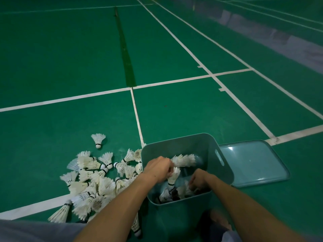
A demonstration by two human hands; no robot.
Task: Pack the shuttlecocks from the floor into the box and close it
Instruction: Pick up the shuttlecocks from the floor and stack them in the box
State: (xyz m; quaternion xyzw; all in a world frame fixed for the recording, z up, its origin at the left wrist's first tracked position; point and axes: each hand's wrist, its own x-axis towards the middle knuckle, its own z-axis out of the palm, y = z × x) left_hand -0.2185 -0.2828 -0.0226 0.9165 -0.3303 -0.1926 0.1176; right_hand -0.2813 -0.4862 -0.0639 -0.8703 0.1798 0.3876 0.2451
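A teal plastic box (pixel 225 170) stands open on the green court floor, with several white shuttlecocks lying inside. My left hand (pixel 160 169) reaches over the box's left rim, closed on a white shuttlecock (pixel 173 177) that hangs cork down. My right hand (pixel 199 180) is deeper in the box, fingers curled among the shuttlecocks at the bottom; whether it grips one I cannot tell. A pile of shuttlecocks (pixel 92 186) lies on the floor left of the box. The box's lid (pixel 253 165) lies flat on the floor to its right.
One shuttlecock (pixel 98 139) stands alone beyond the pile. White court lines cross the green floor. A bare foot (pixel 220 219) shows under my right forearm, close to the box. Grey cloth covers the lower left corner.
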